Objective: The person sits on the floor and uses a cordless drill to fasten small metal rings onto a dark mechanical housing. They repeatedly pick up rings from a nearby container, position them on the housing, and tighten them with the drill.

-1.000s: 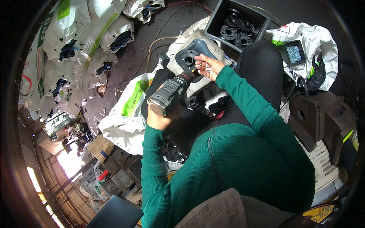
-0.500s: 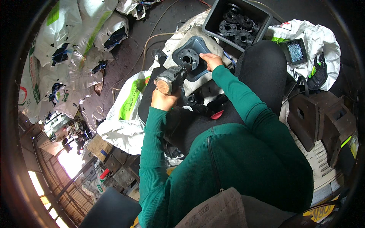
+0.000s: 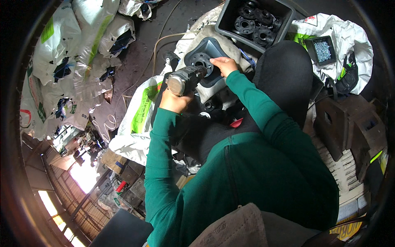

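My left hand (image 3: 176,101) is wrapped around the handle of a dark power driver (image 3: 187,80). The driver's nose points away from me and reaches the near edge of a round black flange (image 3: 198,57) with holes around its rim. That flange sits on a grey, funnel-like plastic part (image 3: 210,44) lying on a pale sack between my legs. With fingertips pinched together, my right hand (image 3: 226,66) is at the flange's right edge; whatever is between them is too small to make out. The driver's tip hides part of the flange.
A dark bin (image 3: 284,31) of black flanges stands beyond my right knee. A small box of screws (image 3: 322,51) rests on a white sack (image 3: 358,37) to its right. Filled white bags (image 3: 68,37) are piled at left. Brown metal blocks (image 3: 341,123) stand at right.
My right fingertips have shifted slightly left, from beside the flange onto its edge. The driver stays in my left hand, its nose still at the flange.
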A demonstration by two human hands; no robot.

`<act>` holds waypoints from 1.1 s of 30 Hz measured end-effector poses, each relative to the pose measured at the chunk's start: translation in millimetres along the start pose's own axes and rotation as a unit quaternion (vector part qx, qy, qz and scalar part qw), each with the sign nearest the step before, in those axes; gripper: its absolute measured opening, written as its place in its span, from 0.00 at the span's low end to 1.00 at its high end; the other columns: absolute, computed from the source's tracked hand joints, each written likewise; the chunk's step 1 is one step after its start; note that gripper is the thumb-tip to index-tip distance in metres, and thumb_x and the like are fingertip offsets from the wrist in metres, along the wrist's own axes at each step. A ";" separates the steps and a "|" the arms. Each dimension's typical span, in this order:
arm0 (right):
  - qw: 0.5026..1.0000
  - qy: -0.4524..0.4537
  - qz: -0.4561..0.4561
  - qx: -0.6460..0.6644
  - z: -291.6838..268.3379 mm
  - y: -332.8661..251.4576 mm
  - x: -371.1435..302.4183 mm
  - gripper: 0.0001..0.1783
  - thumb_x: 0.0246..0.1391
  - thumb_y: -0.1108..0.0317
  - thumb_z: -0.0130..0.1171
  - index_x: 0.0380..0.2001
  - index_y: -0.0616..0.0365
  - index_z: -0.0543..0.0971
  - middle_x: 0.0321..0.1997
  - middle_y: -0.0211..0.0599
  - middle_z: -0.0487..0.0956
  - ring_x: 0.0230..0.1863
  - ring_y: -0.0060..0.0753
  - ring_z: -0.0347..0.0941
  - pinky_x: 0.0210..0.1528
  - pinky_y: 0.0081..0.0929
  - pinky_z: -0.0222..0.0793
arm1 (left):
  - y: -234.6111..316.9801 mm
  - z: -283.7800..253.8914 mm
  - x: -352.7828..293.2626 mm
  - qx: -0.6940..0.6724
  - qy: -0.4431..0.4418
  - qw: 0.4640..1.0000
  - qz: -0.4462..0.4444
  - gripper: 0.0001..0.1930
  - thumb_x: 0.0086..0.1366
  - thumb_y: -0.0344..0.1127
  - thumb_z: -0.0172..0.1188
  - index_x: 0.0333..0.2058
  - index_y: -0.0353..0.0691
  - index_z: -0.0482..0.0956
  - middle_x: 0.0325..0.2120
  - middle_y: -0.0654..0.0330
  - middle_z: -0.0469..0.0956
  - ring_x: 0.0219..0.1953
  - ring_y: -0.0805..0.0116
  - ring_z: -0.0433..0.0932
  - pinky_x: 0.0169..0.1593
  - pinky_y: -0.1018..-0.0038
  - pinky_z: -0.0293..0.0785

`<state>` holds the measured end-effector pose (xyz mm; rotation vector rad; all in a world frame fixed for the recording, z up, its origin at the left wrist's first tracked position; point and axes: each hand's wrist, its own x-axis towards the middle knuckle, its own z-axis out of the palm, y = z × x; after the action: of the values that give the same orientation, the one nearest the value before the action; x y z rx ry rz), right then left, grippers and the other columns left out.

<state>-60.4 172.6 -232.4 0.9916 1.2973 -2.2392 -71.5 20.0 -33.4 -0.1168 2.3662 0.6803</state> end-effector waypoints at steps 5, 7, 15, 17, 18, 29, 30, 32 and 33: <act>1.000 -0.002 -0.006 -0.012 1.4 1.3 4.7 0.15 0.41 0.60 0.66 0.30 0.60 0.81 0.29 0.31 0.79 0.29 0.23 0.70 0.37 0.21 0.65 | 7.9 -1.4 10.3 0.067 -0.029 0.997 0.025 0.21 0.42 0.31 0.64 0.39 0.35 0.75 0.34 0.52 0.78 0.38 0.59 0.77 0.43 0.70 0.72; 1.000 -0.003 0.012 -0.018 1.0 3.3 7.6 0.16 0.41 0.60 0.67 0.30 0.60 0.81 0.29 0.32 0.79 0.30 0.23 0.71 0.37 0.21 0.66 | 6.0 1.7 10.4 0.097 0.000 0.994 0.049 0.22 0.41 0.31 0.65 0.38 0.35 0.75 0.35 0.51 0.78 0.39 0.58 0.77 0.43 0.70 0.72; 0.990 0.012 -0.110 -0.092 2.7 9.7 12.4 0.15 0.44 0.58 0.64 0.30 0.58 0.80 0.21 0.26 0.74 0.20 0.20 0.65 0.23 0.20 0.62 | -6.7 6.6 20.0 0.087 0.011 0.994 0.067 0.23 0.39 0.31 0.64 0.38 0.35 0.75 0.34 0.49 0.78 0.39 0.55 0.77 0.43 0.69 0.72; 0.978 0.022 -0.142 -0.152 3.0 8.0 10.9 0.15 0.45 0.58 0.64 0.31 0.58 0.80 0.24 0.30 0.77 0.25 0.24 0.69 0.30 0.23 0.66 | -6.7 10.2 16.0 0.069 0.025 0.993 0.096 0.22 0.39 0.31 0.64 0.38 0.35 0.75 0.33 0.50 0.78 0.39 0.57 0.77 0.43 0.69 0.72; 0.971 0.021 -0.136 -0.194 1.8 6.7 10.4 0.16 0.45 0.57 0.63 0.31 0.58 0.80 0.26 0.32 0.78 0.28 0.26 0.71 0.33 0.24 0.66 | -6.3 13.1 12.1 0.048 0.035 0.994 0.087 0.22 0.40 0.31 0.64 0.38 0.35 0.75 0.33 0.50 0.78 0.38 0.57 0.78 0.42 0.69 0.72; 0.998 -0.006 -0.002 -0.058 0.2 -11.3 -3.8 0.13 0.50 0.60 0.56 0.37 0.55 0.77 0.34 0.37 0.79 0.34 0.34 0.76 0.36 0.28 0.72 | 3.1 -2.0 -67.0 -0.100 0.101 0.981 0.132 0.20 0.46 0.26 0.64 0.41 0.35 0.74 0.35 0.59 0.77 0.36 0.70 0.76 0.41 0.74 0.71; 0.996 -0.048 0.055 0.059 -3.6 -18.4 -7.0 0.12 0.53 0.67 0.50 0.41 0.56 0.74 0.38 0.38 0.77 0.36 0.33 0.75 0.36 0.28 0.74 | 5.2 -0.1 -74.0 -0.134 0.102 0.980 0.108 0.20 0.47 0.28 0.65 0.41 0.35 0.74 0.34 0.59 0.77 0.35 0.70 0.76 0.41 0.74 0.71; 0.972 -0.159 0.055 0.166 -9.8 -25.6 -22.3 0.12 0.55 0.70 0.47 0.42 0.57 0.73 0.41 0.40 0.76 0.38 0.34 0.75 0.40 0.31 0.73 | 8.8 3.8 -84.7 -0.154 0.105 0.974 0.130 0.19 0.47 0.29 0.65 0.41 0.36 0.74 0.34 0.60 0.77 0.35 0.70 0.75 0.41 0.74 0.71; 0.951 -0.213 0.055 0.217 -14.0 -29.7 -30.2 0.12 0.56 0.71 0.45 0.43 0.58 0.72 0.42 0.41 0.76 0.39 0.35 0.75 0.42 0.33 0.73 | 10.4 6.7 -88.2 -0.168 0.107 0.970 0.142 0.19 0.47 0.29 0.65 0.41 0.36 0.74 0.34 0.60 0.77 0.35 0.70 0.75 0.41 0.74 0.71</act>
<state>-52.6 198.8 -197.1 0.6308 0.5658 -2.5159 -1.8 24.2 21.9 0.0040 2.4757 1.2612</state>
